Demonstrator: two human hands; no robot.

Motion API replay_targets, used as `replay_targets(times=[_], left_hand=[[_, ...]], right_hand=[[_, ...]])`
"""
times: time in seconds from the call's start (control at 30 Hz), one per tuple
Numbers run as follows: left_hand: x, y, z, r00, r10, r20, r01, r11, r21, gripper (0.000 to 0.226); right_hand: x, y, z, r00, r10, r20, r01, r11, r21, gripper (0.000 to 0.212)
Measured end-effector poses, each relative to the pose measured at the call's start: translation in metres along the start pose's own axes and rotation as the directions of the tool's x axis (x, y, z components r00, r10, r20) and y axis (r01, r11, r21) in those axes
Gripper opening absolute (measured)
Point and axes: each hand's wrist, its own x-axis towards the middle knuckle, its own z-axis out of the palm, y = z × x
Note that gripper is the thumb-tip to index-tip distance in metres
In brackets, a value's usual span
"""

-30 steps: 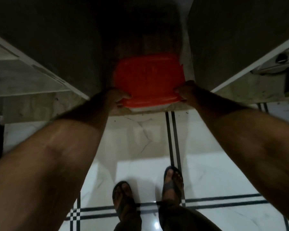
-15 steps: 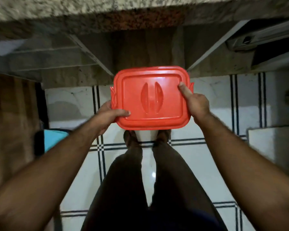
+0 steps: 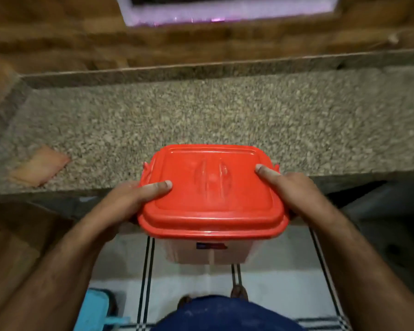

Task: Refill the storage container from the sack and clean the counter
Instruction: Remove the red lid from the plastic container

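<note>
I hold the storage container [image 3: 208, 252], a translucent tub with a closed red lid [image 3: 208, 187], in the air at the front edge of the speckled granite counter [image 3: 201, 115]. My left hand [image 3: 132, 199] grips its left side with the thumb lying on the lid. My right hand [image 3: 289, 189] grips the right side, thumb on the lid too. The lid's far edge reaches over the counter; the tub's body hangs in front of it. No sack is in view.
A pale orange cloth [image 3: 38, 168] lies on the counter at the left. A wooden wall and a window sill [image 3: 225, 13] run behind the counter. Below are a white tiled floor with black lines, a light blue object [image 3: 96, 309] and my feet.
I have lifted the container from the dark space under the counter up to counter height. My view rose from the floor to the countertop, with both hands still on the container.
</note>
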Motion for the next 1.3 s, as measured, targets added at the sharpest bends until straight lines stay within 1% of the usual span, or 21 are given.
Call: replay_targets(times=[0.07,0.13,0.23,0.3,0.33,0.4,0.43,0.57,0.67,0.77,0.83,0.9,0.97,1.0,1.03,1.07,1.1,1.13,1.2,1.23,1.3], left_hand=[[0.0,0.031,-0.004,0.996,0.081,-0.046,-0.083,0.996,-0.031,0.052],[0.011,0.054,-0.007,0.983,0.143,-0.119,-0.147,0.989,-0.032,0.049],[0.037,0.08,-0.005,0.953,0.2,-0.228,-0.203,0.979,0.008,0.057],[0.065,0.088,-0.003,0.932,0.204,-0.298,-0.202,0.979,0.039,0.061],[0.082,0.09,-0.003,0.922,0.2,-0.331,-0.198,0.979,0.042,0.07],[0.117,0.093,-0.003,0.907,0.18,-0.382,-0.18,0.983,0.034,0.093],[0.136,0.091,-0.006,0.897,0.181,-0.403,-0.183,0.983,0.033,0.098],[0.196,0.099,-0.013,0.902,0.162,-0.4,-0.18,0.984,-0.007,0.08],[0.235,0.114,-0.029,0.905,0.173,-0.388,-0.174,0.984,0.034,0.085],[0.271,0.13,-0.047,0.906,0.202,-0.372,-0.176,0.979,0.105,0.085],[0.283,0.146,-0.054,0.878,0.284,-0.384,-0.186,0.944,0.272,0.08],[0.294,0.156,-0.058,0.842,0.37,-0.394,-0.176,0.877,0.447,0.073],[0.304,0.159,-0.06,0.822,0.421,-0.383,-0.19,0.838,0.512,0.067],[0.306,0.158,-0.061,0.822,0.4,-0.404,-0.202,0.87,0.45,0.065],[0.313,0.152,-0.062,0.825,0.359,-0.437,-0.235,0.92,0.313,0.064],[0.317,0.146,-0.061,0.852,0.273,-0.447,-0.244,0.962,0.123,0.061],[0.321,0.14,-0.06,0.884,0.184,-0.43,-0.232,0.971,-0.062,0.058],[0.326,0.132,-0.059,0.913,0.105,-0.393,-0.201,0.957,-0.211,0.053],[0.337,0.119,-0.055,0.962,0.003,-0.271,-0.122,0.898,-0.423,0.047],[0.342,0.113,-0.052,0.975,-0.029,-0.221,-0.085,0.868,-0.489,0.045],[0.343,0.103,-0.046,0.987,-0.055,-0.149,-0.035,0.837,-0.546,0.04]], right_hand=[[0.009,-0.025,-0.023,0.995,-0.081,-0.05,0.081,0.997,0.001,0.111],[0.022,-0.049,-0.041,0.988,-0.128,-0.084,0.129,0.992,0.01,0.11],[0.049,-0.079,-0.053,0.977,-0.162,-0.135,0.168,0.985,0.031,0.103],[0.075,-0.095,-0.052,0.967,-0.179,-0.182,0.181,0.984,-0.007,0.107],[0.089,-0.102,-0.05,0.962,-0.185,-0.199,0.183,0.983,-0.03,0.107],[0.116,-0.114,-0.041,0.954,-0.194,-0.23,0.187,0.981,-0.053,0.092],[0.129,-0.12,-0.036,0.951,-0.194,-0.242,0.186,0.981,-0.056,0.084],[0.175,-0.139,-0.017,0.945,-0.148,-0.293,0.178,0.981,0.081,0.065],[0.206,-0.154,-0.015,0.941,-0.122,-0.316,0.179,0.971,0.16,0.056],[0.235,-0.166,-0.017,0.939,-0.108,-0.326,0.181,0.962,0.204,0.056],[0.249,-0.174,-0.019,0.939,-0.123,-0.321,0.189,0.964,0.184,0.057],[0.259,-0.18,-0.02,0.942,-0.14,-0.305,0.191,0.97,0.147,0.056],[0.266,-0.183,-0.022,0.936,-0.165,-0.311,0.214,0.968,0.13,0.058],[0.269,-0.181,-0.023,0.931,-0.187,-0.314,0.238,0.962,0.135,0.059],[0.271,-0.178,-0.023,0.933,-0.179,-0.312,0.239,0.957,0.163,0.058],[0.276,-0.174,-0.023,0.936,-0.16,-0.314,0.237,0.945,0.224,0.056],[0.282,-0.168,-0.022,0.953,-0.099,-0.286,0.195,0.923,0.33,0.053],[0.289,-0.16,-0.021,0.974,-0.032,-0.223,0.134,0.877,0.461,0.05],[0.305,-0.143,-0.018,1.0,0.031,0.004,-0.026,0.755,0.655,0.047],[0.31,-0.136,-0.016,0.993,0.038,0.112,-0.105,0.717,0.689,0.047],[0.314,-0.129,-0.013,0.968,0.058,0.245,-0.217,0.69,0.691,0.043]])
